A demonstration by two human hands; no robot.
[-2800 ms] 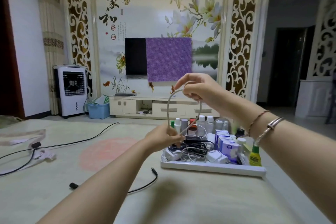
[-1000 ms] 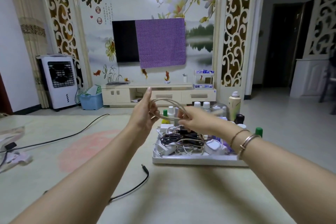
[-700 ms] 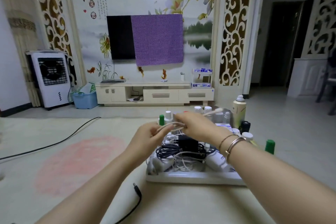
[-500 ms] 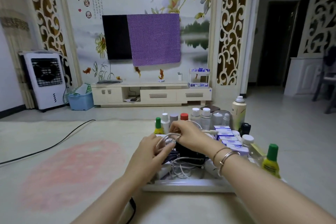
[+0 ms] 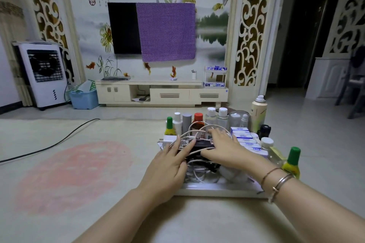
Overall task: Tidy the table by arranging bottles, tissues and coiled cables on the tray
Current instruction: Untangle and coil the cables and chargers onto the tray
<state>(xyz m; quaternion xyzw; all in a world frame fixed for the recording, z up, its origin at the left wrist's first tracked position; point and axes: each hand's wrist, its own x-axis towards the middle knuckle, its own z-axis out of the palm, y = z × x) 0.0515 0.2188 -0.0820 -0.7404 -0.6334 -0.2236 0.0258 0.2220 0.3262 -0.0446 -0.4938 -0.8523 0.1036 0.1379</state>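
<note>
Over tray (image 5: 217, 191), hands press cable (image 5: 197, 126).

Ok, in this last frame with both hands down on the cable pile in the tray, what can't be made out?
- Head view: the left hand and right hand cover the middle of the coiled cable; whether it is let go cannot be told.
- The tissue packs: print too small to read.
- The tray: its floor is hidden by cables and hands.
- The black cable on the table runs off the left edge.
</note>
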